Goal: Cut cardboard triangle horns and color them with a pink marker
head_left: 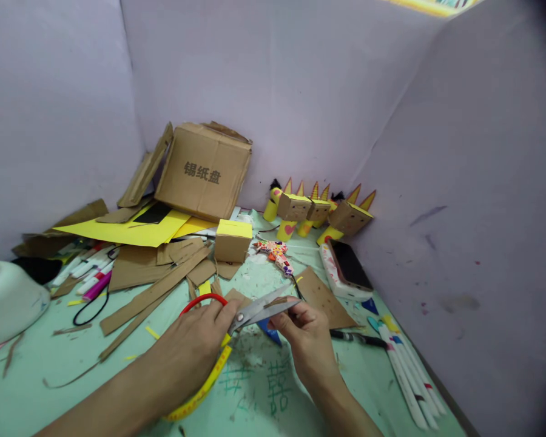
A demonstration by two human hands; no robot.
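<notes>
My left hand (195, 334) grips scissors (259, 311) with a red handle, their blades parted and pointing right. A curved yellow strip with small marks (209, 382) runs below that hand; whether it is joined to the scissors I cannot tell. Between the thumb and fingers of my right hand (307, 340) is a small piece of cardboard (279, 301), at the blades. Part of the piece is hidden by the fingers and the blade. A blue scrap (269, 331) lies beneath the scissors.
Cardboard strips (155, 291), yellow sheets (122, 229) and a large box (204, 170) lie left and behind. A small yellow-topped box (233, 241), patterned glue gun (275, 255) and several cardboard-headed figures (295, 209) stand beyond. Right are a phone (350, 264) and markers (407, 376).
</notes>
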